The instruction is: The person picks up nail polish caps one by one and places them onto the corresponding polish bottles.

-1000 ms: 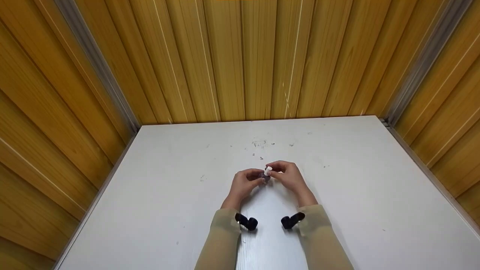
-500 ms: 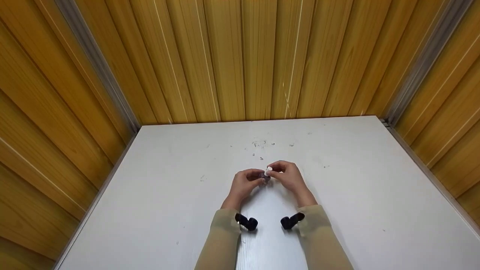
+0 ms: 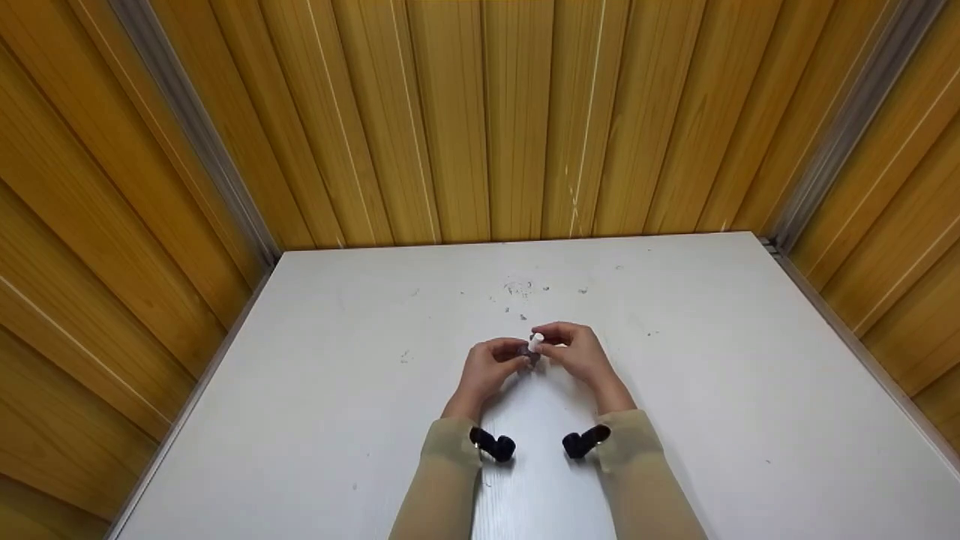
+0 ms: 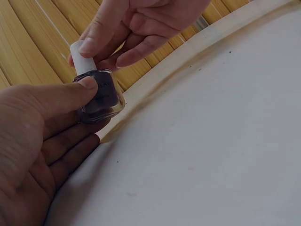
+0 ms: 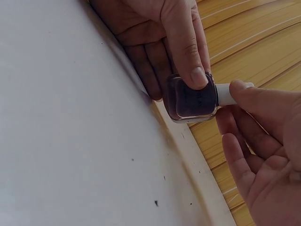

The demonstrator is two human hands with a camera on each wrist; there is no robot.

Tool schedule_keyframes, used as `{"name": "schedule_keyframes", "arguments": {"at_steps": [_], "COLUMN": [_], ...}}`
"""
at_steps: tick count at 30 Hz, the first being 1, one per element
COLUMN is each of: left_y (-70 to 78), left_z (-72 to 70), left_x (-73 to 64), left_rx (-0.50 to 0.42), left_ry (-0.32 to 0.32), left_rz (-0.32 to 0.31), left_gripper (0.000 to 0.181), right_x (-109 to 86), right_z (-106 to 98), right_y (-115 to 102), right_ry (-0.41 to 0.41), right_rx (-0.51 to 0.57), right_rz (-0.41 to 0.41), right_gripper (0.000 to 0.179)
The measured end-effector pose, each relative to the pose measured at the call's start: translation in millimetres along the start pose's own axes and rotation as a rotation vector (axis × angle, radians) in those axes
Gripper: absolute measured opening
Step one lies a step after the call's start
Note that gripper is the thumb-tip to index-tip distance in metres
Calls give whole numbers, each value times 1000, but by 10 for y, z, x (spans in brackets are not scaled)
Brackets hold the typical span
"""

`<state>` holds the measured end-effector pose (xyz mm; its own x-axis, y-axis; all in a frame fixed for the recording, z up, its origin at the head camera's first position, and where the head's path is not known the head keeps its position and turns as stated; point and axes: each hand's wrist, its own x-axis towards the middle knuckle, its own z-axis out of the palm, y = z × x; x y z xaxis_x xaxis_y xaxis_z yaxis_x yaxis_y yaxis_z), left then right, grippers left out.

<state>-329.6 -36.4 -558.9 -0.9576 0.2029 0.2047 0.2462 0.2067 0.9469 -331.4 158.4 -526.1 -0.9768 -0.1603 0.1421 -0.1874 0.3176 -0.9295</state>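
Observation:
A small nail polish bottle of clear glass with dark purple polish is held above the white table. My left hand pinches its glass body between thumb and fingers. On its neck sits a white cap, which my right hand grips between thumb and fingers. Seen from the right wrist, the cap meets the bottle's shoulder, and the left thumb lies across the front, partly hiding the lettering.
The white table bears scattered dark specks and scuffs beyond the hands. Yellow wood-patterned panels wall in its back and sides. A black camera mount juts inward from the left sleeve, another mount from the right.
Both hands stay in place around the bottle. The right fingers shift slightly on the white cap, whose tilt and visible length vary a little between frames.

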Motion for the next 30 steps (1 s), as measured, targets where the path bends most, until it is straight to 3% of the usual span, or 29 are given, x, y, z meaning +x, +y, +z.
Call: {"name": "schedule_keyframes", "arguments": {"at_steps": [13, 30], "left_y": [11, 9], "left_z": [29, 10], "left_x": [7, -4], "left_rx": [22, 8], "left_ry": [6, 4], "left_rz": [11, -14], "left_gripper": [26, 26], "right_x": [11, 9], "right_z": [22, 18], "right_y": [2, -2], "right_ry": [32, 25], "right_rx": [-34, -10], "right_rz": [19, 6], "right_gripper": [18, 23]}}
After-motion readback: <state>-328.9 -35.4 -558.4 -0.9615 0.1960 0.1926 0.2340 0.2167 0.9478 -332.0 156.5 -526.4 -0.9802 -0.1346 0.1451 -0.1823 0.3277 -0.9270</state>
